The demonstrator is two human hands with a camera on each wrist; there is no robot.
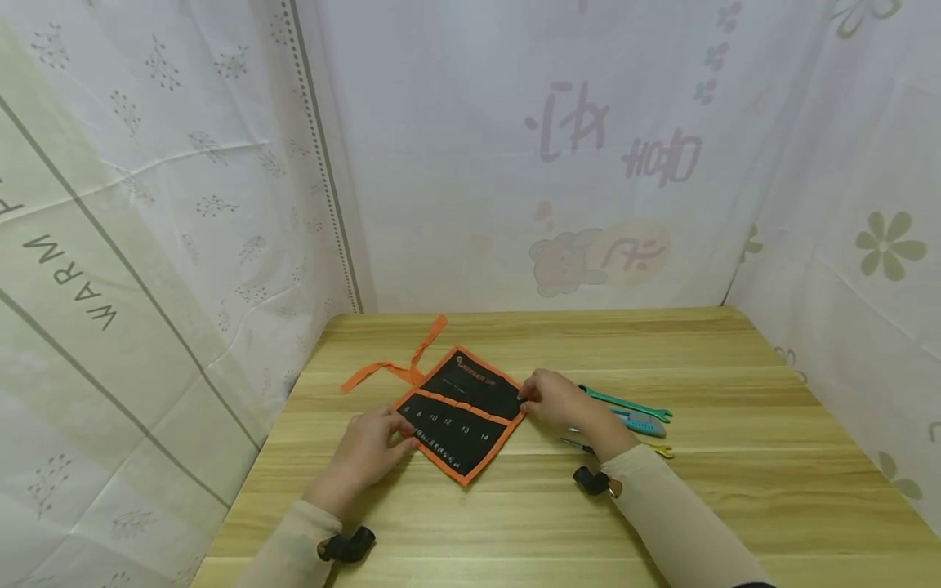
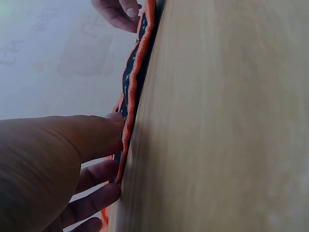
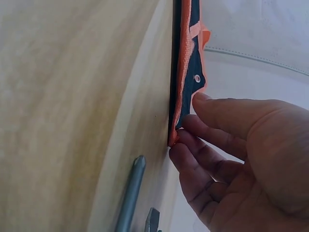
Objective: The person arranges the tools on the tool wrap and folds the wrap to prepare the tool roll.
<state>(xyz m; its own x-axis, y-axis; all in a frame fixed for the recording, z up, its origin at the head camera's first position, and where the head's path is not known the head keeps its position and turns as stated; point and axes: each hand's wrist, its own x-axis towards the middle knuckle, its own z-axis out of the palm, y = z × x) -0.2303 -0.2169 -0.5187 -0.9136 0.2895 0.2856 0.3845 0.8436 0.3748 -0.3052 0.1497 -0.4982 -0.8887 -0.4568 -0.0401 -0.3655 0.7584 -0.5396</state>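
Note:
A black cloth tool roll point(image 1: 461, 415) with orange edging lies spread on the table, its numbered pockets toward me and several low ripples along its edge. Relaxed fingers of my left hand point(image 1: 371, 447) touch its left edge, the thumb over the cloth. At the right corner, my right hand point(image 1: 556, 403) pinches the edging between thumb and bent fingers. Beside that hand lie a green wrench point(image 1: 628, 403), a teal and grey utility knife point(image 1: 641, 423) and a yellow wrench point(image 1: 662, 450). A screwdriver point(image 3: 130, 193) with a cross tip points toward the roll's corner, partly hidden by my right arm in the head view.
Orange tie straps point(image 1: 390, 367) trail from the roll's far left side. The wood-grain table point(image 1: 470, 539) is bounded by printed cloth curtains point(image 1: 470, 204) at the back and both sides. Another metal tool tip point(image 3: 152, 220) shows beside the screwdriver.

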